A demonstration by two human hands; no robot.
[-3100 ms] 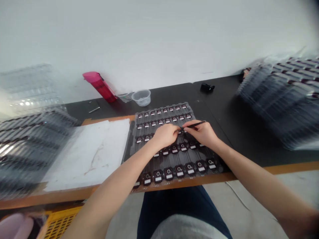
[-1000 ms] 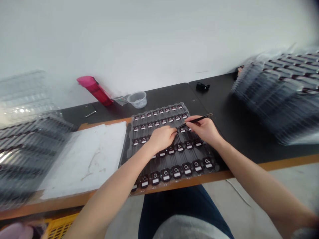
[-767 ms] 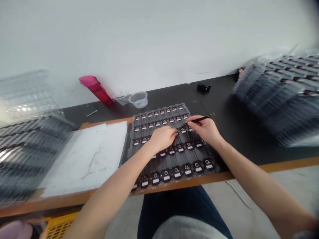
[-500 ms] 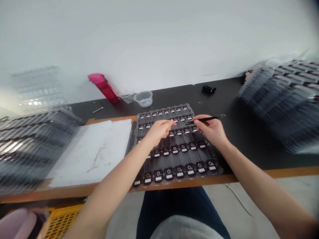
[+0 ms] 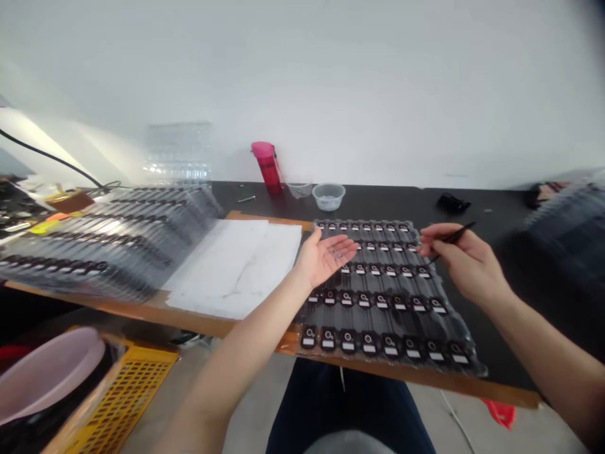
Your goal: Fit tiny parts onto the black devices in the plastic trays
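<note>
My left hand (image 5: 326,255) lies open, palm up, above the upper rows of a dark plastic tray (image 5: 451,321), and nothing shows in it. The tray holds rows of small black devices (image 5: 363,301) with white labels and round marks. My right hand (image 5: 456,252) hovers at the tray's right edge, pinching slim black tweezers (image 5: 454,238) with their tip pointing up and right. Neither hand appears to touch a device. The palm and forearm hide little of the tray.
A white paper sheet (image 5: 236,268) lies left of the tray, beside stacked plastic trays (image 5: 108,243). A pink bottle (image 5: 267,165), a small plastic tub (image 5: 328,197) and a black object (image 5: 452,203) stand on the black bench. A yellow crate (image 5: 125,391) sits below left.
The view has swung right and risen, showing more of the bench. My left hand has turned palm up and opened, and my right hand has moved right with the tweezers.
</note>
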